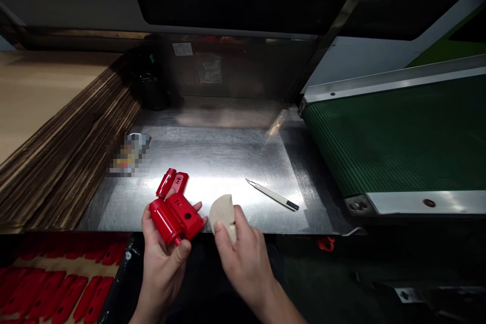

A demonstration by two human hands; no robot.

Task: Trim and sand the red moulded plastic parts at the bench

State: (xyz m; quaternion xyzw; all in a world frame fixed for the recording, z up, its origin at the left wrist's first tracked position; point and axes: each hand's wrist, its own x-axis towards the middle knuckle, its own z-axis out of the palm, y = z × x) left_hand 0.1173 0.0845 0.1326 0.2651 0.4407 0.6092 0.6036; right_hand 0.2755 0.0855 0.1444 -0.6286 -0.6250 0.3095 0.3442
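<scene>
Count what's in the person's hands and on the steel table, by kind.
Red moulded plastic part, in left hand: 1
Beige pad, in right hand: 1
Craft knife: 1
Blurred item: 1
Total: 4

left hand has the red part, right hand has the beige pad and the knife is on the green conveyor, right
No: the head view shows the knife on the steel table, not the green conveyor. The left hand does hold the red part and the right hand the beige pad.
</scene>
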